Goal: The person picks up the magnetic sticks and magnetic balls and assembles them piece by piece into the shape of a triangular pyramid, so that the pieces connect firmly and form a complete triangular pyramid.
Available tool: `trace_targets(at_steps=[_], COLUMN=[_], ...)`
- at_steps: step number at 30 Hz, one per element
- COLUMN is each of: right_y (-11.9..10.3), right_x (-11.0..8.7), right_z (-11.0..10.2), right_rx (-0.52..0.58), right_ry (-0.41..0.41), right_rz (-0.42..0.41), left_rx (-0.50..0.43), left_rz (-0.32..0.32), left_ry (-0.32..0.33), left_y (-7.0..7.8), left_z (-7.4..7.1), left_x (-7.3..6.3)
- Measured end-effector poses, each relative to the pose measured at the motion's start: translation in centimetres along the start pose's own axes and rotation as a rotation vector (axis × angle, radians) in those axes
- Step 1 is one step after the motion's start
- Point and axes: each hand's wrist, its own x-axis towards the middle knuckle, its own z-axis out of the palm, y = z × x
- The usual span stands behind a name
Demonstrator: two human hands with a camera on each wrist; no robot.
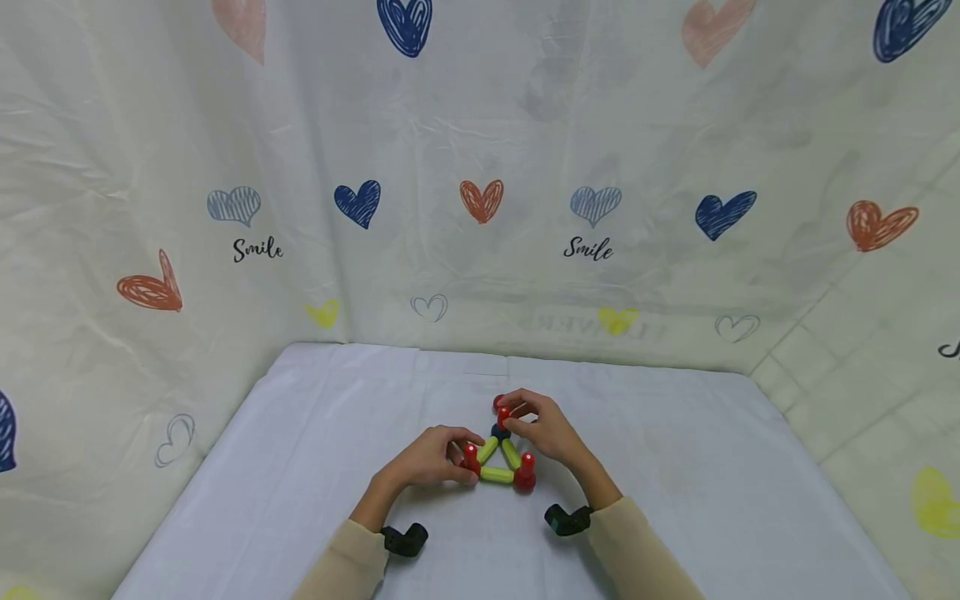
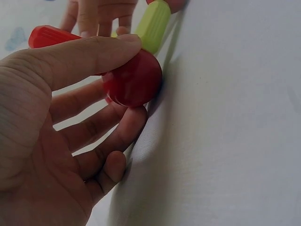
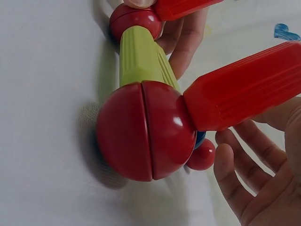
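Observation:
A triangle of yellow-green rods point(image 1: 497, 475) lies on the table, with a red ball point(image 1: 524, 482) at its right corner and a blue ball point(image 1: 500, 432) at its far corner. My left hand point(image 1: 433, 457) grips the left corner's red ball point(image 2: 134, 81), thumb on top and fingertips on its other side. A red rod point(image 2: 52, 37) sticks up from that ball. With thumb and fingers, my right hand point(image 1: 546, 430) pinches the upright red rod point(image 1: 503, 417) over the blue ball. Another upright red rod point(image 3: 244, 89) stands on the right corner ball.
Just behind the far corner lies a small red ball point(image 3: 202, 154), close to the right fingertips. A white cloth covers the table point(image 1: 675, 483). Heart-printed sheeting point(image 1: 480, 275) hangs along the back and both sides. Each wrist wears a black camera point(image 1: 567, 520).

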Motion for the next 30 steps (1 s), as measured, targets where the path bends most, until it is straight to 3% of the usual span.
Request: trace_targets(at_steps=[4, 12, 15, 22, 25, 30], right_y=[0.2, 0.4, 0.9, 2.1, 2.1, 1.8], right_x=[-0.1, -1.7, -2.8, -5.3, -5.7, -5.7], right_z=[-0.1, -1.4, -2.5, -4.2, -4.0, -3.2], right_rx=[-0.001, 0.007, 0.002, 0.028, 0.018, -0.032], right_ry=[0.004, 0.016, -0.066, -0.359, -0.382, -0.311], right_rz=[0.010, 0.116, 0.123, 0.070, 0.054, 0.049], left_rx=[-0.008, -0.070, -0.098, -0.152, -0.153, -0.138], left_rz=[-0.001, -0.007, 0.013, 0.031, 0.033, 0.042], left_ry=[0.001, -0.030, -0.047, -0.070, -0.058, -0.040], left_y=[0.1, -0.2, -0.4, -0.5, -0.5, -0.3], left_z=[0.0, -0.8, -1.1, -1.4, -1.3, -1.2], left_x=[0.2, -0.1, -0.2, -0.3, -0.3, -0.2])
